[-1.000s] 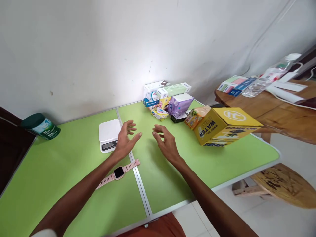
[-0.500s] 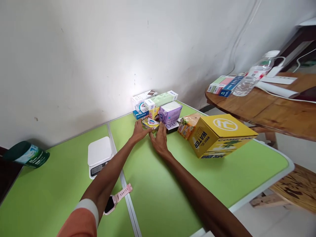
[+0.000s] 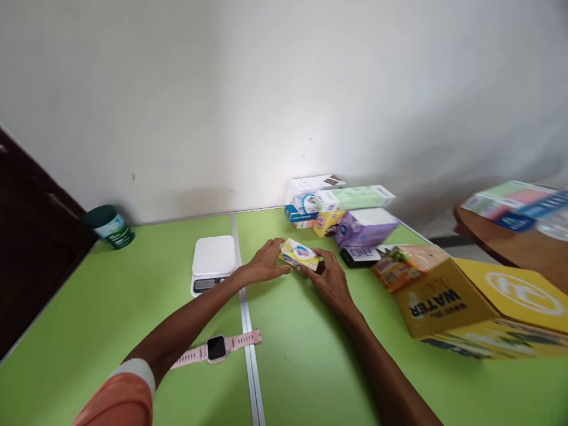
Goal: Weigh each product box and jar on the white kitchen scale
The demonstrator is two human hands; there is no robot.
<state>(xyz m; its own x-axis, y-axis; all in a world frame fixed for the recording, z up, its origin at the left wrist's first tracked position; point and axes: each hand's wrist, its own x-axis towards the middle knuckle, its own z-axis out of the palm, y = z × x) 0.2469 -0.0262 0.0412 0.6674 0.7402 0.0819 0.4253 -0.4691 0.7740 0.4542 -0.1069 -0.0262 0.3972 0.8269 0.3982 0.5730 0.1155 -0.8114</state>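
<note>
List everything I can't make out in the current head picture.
In the head view:
Small yellow box: underside faces away; right end partly covered by the right hand.
Scale: display reading too small.
Watch: one strap end hidden by the left forearm.
Yellow carton: right side cut off by the picture's right edge.
Wooden table: cut off there too.

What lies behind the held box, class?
Behind the held box, the green table shows, then a blue box, a yellow box and, farther right, a purple pack. Its far side and whatever it covers cannot be seen.
</note>
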